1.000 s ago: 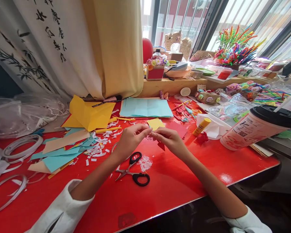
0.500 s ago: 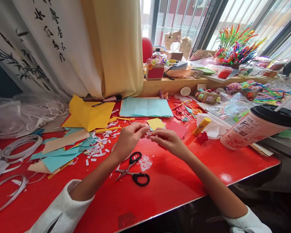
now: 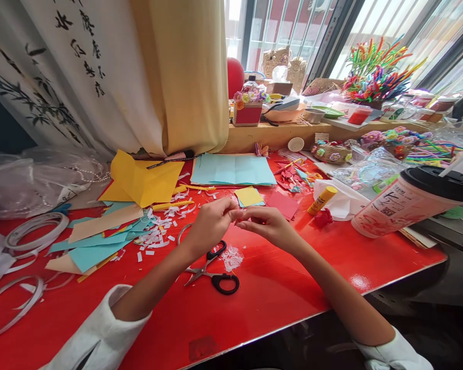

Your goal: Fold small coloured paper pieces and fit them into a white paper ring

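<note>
My left hand (image 3: 212,221) and my right hand (image 3: 268,223) meet above the middle of the red table (image 3: 278,293). Thumb and fingers of each are pinched, tips nearly touching; whatever they hold is too small and hidden to name. Below them lie open scissors (image 3: 204,271) with black handles, beside a small heap of white scraps (image 3: 232,258). Part of a tape roll (image 3: 181,234) shows behind my left wrist. Just beyond my fingertips are a yellow paper square (image 3: 249,196) and a red paper square (image 3: 283,204).
Paper offcuts (image 3: 96,252) and tape rolls (image 3: 36,231) lie at left. Folded yellow paper (image 3: 142,180) and light-blue sheets (image 3: 233,169) are at the back. A glue stick (image 3: 322,200) stands right, near a large pink cup (image 3: 405,205). Craft things crowd the windowsill (image 3: 254,134).
My fingertips have drawn closer together, and the small pale piece seen between them before is now hidden. My left hand has shifted slightly right and down. The things on the table stay put.
</note>
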The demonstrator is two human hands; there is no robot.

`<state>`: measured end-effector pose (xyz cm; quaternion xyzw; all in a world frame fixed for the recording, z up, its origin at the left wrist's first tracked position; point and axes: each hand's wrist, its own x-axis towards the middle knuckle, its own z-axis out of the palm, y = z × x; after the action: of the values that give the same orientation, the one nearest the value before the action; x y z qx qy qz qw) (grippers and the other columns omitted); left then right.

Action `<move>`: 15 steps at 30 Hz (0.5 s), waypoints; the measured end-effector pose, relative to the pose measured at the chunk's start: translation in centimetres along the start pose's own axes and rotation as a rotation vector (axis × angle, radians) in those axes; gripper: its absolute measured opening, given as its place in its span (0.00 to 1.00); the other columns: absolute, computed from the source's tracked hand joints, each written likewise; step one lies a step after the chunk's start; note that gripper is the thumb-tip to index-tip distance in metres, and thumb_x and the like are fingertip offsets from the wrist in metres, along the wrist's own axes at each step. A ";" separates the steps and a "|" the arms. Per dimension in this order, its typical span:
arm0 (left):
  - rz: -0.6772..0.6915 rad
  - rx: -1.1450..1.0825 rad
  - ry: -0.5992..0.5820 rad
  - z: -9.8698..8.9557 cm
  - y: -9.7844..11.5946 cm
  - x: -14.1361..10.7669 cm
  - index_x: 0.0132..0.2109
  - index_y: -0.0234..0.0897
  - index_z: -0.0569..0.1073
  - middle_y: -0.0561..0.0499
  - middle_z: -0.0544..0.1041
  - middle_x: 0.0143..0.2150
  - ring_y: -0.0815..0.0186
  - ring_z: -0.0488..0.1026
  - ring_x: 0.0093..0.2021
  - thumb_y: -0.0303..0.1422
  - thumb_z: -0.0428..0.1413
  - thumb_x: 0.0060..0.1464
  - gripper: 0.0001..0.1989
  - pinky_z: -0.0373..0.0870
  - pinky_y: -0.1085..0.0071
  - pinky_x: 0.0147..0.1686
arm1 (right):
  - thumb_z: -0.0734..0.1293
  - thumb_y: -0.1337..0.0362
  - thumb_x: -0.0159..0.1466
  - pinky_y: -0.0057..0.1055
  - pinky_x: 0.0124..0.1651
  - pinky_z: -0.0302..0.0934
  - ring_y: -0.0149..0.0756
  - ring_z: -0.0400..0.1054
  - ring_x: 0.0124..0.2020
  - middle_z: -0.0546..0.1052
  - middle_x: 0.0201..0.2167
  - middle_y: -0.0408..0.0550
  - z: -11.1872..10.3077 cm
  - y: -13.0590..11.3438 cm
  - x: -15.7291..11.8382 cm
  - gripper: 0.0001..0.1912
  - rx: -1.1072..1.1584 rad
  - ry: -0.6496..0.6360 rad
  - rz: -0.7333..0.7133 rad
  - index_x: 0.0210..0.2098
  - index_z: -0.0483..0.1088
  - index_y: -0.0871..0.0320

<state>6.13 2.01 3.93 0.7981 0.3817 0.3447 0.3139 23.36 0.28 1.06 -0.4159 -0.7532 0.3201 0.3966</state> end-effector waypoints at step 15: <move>0.748 0.776 0.290 -1.0 -2.0 0.2 0.41 0.37 0.69 0.48 0.72 0.37 0.64 0.67 0.39 0.27 0.49 0.56 0.07 0.62 0.67 0.39 | 0.65 0.56 0.58 0.25 0.22 0.49 0.23 0.53 0.19 0.66 0.23 0.42 -0.2 -0.7 -0.1 0.12 0.068 0.122 0.028 0.33 0.73 0.60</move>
<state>4.65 3.41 3.07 0.8806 0.2105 0.3732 -0.2023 23.32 -0.09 1.67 -0.4314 -0.7104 0.3251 0.4511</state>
